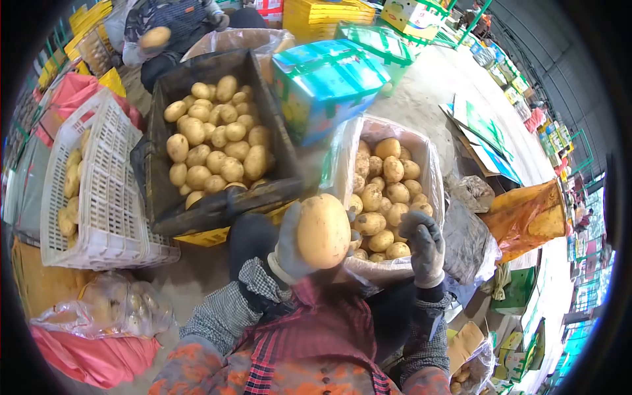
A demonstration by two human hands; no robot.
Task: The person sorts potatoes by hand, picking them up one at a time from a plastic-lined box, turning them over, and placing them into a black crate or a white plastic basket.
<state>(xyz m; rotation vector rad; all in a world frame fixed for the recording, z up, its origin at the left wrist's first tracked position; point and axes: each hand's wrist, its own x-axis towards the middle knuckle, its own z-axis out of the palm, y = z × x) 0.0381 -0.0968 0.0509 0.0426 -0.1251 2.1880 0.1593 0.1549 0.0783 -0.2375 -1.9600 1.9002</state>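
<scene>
A large potato (324,230) sits in my gloved left hand (289,245), whose fingers are wrapped around its far side and partly hidden by it. My right hand (424,249), in a grey glove with dark fingertips, hovers at the near right edge of a plastic-lined box (431,158). Its fingers are loosely bent and apart, with nothing visible in them. Several potatoes (393,169) fill that lined box. Left of it stands a dark-lined crate (158,125) holding many smaller potatoes (227,131).
A white slatted crate (108,191) with potatoes stands at left. Behind are a taped blue box (329,79) and another person (174,33) with a potato in hand. Plastic bags (112,309) lie at lower left; an orange-brown sack (530,217) is at right.
</scene>
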